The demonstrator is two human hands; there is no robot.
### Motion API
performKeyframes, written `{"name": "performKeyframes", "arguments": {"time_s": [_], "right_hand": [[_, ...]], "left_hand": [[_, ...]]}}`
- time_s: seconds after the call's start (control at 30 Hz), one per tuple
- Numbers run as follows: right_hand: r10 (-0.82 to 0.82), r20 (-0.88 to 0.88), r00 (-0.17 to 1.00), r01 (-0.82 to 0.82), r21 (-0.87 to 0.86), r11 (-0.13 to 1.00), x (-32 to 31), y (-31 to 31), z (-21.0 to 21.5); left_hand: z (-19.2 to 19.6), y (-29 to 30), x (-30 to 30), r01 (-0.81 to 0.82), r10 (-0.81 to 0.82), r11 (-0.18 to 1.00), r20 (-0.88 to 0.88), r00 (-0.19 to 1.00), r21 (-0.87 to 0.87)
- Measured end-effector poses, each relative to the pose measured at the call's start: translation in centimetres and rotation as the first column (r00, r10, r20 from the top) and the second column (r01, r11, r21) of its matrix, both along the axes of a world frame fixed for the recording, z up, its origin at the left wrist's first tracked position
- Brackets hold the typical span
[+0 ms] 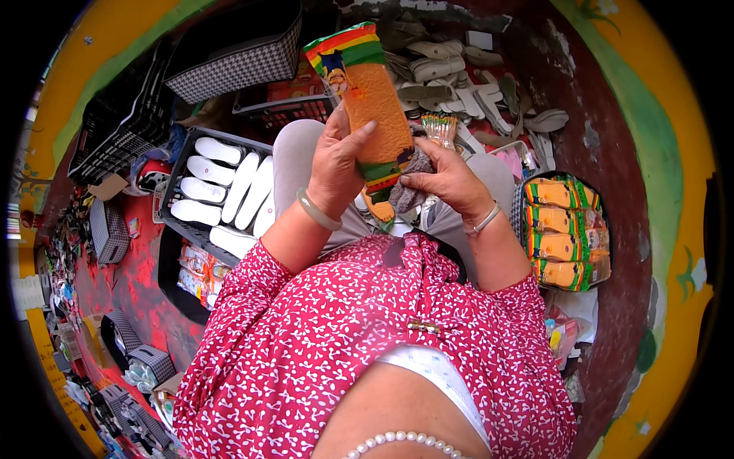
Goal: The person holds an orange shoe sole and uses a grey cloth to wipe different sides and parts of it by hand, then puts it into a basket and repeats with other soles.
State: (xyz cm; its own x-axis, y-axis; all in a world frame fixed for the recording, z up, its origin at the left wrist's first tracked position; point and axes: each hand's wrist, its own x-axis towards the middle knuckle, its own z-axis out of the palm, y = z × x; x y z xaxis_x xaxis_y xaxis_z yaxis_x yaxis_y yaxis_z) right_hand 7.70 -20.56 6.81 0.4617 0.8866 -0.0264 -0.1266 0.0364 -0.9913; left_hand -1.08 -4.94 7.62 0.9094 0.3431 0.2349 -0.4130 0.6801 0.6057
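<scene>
My left hand (340,157) grips a clear packet (378,107) from its left side, thumb across the front. The packet has red, yellow and green printed ends and an orange, rough-textured filling. A wad of grey cloth (409,183) is pinched in my right hand (451,180), against the packet's lower right edge. Below it, a small orange foot-shaped piece (378,208) shows near my lap; the packet partly hides what lies there.
To my left, a dark crate (174,200) holds several white insoles (241,177). On my right stands a basket (604,269) of similar orange packets (552,222). Grey and white insoles (440,69) are piled ahead. A checked bin (237,65) stands at the far left.
</scene>
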Motion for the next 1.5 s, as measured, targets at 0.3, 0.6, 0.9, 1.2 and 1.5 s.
{"name": "performKeyframes", "arguments": {"time_s": [0.3, 0.6, 0.9, 1.2, 1.5], "right_hand": [[0.013, -0.100, 0.995, -0.036, -0.233, 0.972, -0.4, -1.0, 1.8], [0.013, -0.140, 0.990, -0.034, -0.152, 0.988, -0.2, -1.7, -0.3], [-0.116, -0.128, 0.985, 0.091, -0.185, 0.978, 1.6, -6.1, -2.8], [0.023, -0.280, 0.960, 0.044, 0.228, 0.973, 3.4, -5.7, -1.4], [0.228, -0.575, 0.786, 0.116, 0.500, 0.858, 0.1, -0.4, -2.9]], "left_hand": [[-1.2, 0.3, 0.2, -0.080, 0.077, 0.993, -0.048, 0.996, -0.081], [-1.3, 0.5, 0.1, -0.052, 0.046, 0.993, -0.056, 0.997, -0.107], [-0.2, 8.8, -0.9, -0.467, 0.464, 0.882, -0.057, 0.884, -0.063], [0.3, 6.2, 0.1, -0.390, 0.389, 0.901, -0.046, 0.920, -0.190], [3.6, 3.4, 1.3, -0.439, 0.445, 0.896, 0.191, 0.875, -0.074]]}}
